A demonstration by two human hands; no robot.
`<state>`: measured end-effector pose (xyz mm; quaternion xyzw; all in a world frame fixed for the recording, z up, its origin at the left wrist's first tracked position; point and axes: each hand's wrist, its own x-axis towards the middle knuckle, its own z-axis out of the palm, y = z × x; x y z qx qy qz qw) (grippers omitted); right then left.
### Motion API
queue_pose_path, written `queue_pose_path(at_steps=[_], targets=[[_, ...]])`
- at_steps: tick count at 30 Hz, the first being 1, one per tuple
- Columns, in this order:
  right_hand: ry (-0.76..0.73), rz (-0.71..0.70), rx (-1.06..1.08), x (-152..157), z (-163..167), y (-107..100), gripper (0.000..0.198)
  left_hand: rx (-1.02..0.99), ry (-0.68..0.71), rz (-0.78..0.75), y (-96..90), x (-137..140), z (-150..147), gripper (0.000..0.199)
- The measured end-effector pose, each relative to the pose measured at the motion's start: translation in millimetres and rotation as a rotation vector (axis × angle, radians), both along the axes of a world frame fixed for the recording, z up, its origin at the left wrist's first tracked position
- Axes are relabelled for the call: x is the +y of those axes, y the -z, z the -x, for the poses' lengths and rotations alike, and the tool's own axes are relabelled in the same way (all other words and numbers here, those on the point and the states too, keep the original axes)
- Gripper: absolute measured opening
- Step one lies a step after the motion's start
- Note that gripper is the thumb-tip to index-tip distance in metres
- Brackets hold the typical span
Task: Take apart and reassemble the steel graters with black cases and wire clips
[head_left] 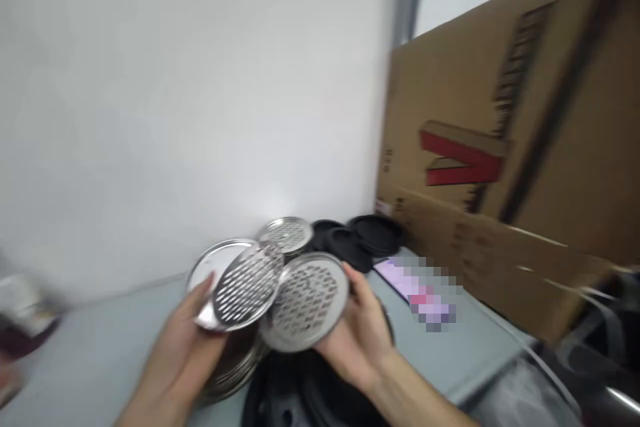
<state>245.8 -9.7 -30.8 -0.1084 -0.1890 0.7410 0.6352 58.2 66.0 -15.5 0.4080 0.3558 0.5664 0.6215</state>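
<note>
Two bare hands, each gripping a round metal disc, above a pale table (pixel 90 353) by a white wall (pixel 200 80). L hand (pixel 185 340) has its thumb on the near edge of a slotted disc (pixel 247 287), tilted, fingers underneath. R hand (pixel 363 333) is closed on the R rim of a grater disc (pixel 310 300), its rough-holed face up. The two discs' edges meet in view; can't tell if they touch. Behind the L one, partly hidden, is a plain shiny disc (pixel 215 260); unclear whether L hand holds that too. Just beyond, nr the wall, sits another perforated disc (pixel 287 232). Below the hands, partly covered: a metal stack (pixel 233 377) w/ several rims, and a black item (pixel 300 390), type unclear. Black round pieces (pixel 377 233) are grouped at the back, btwn the discs and a big cardboard box (pixel 450 93) w/ a red-and-black print on its side. A flat item w/ a pink-purple face (pixel 410 283), partly pixelated, lies on the table R of the hands. Clear plastic (pixel 525 390) at lower R; blurred objs (pixel 25 307) at far L, too soft to ID.
</note>
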Motion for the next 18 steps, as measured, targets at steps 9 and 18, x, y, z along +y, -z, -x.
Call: queue_pose_path(at_steps=[9, 18], targets=[[-0.023, 0.221, -0.046, 19, 29, 10, 0.053, 0.803, -0.106, -0.55, -40.0, -5, -2, 0.044], [0.039, 0.291, -0.088, 28, 22, 16, 0.042, 0.957, -0.28, -0.68, -71.1, -12, 12, 0.053]])
